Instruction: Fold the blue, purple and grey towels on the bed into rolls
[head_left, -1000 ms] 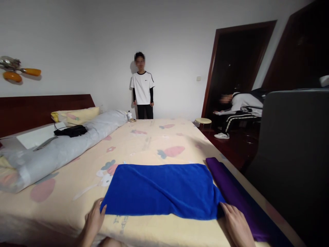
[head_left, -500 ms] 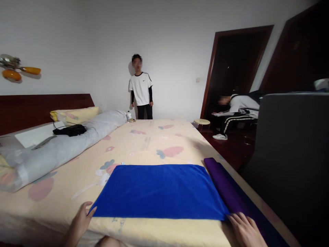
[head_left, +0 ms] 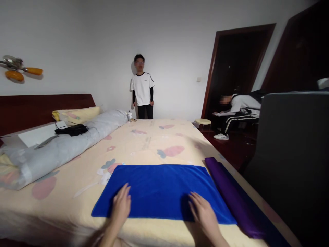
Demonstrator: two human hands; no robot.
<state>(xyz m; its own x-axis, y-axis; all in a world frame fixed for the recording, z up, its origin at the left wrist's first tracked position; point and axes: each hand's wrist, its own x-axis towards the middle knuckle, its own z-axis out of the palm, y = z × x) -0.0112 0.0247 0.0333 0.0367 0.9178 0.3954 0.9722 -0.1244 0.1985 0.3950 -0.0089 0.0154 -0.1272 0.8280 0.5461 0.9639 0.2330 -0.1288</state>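
A blue cloth [head_left: 156, 192] lies spread flat near the front edge of the bed, its far side straight and its near right corner slightly drawn out. Over its left part is my left hand [head_left: 122, 202], fingers stretched forward, holding nothing. My right hand [head_left: 203, 209] is over the right part, fingers extended and nothing in them; a shadow falls on the cloth beside it. Whether either hand touches the fabric I cannot tell for sure. To the right lies a folded purple cloth [head_left: 228, 195], with a dark navy cloth [head_left: 254, 199] along its outer side.
The bed [head_left: 144, 147] has a patterned yellow sheet. A rolled grey quilt [head_left: 64, 154] with a black item [head_left: 72, 129] on it lies at left. One person [head_left: 142, 89] stands by the far wall; another [head_left: 244, 104] bends over at right. A dark panel [head_left: 293, 147] rises at right.
Both hands have left the near corners of the blue cloth and moved inward over it. The near right corner now lies loose, and more of the purple cloth's near end shows.
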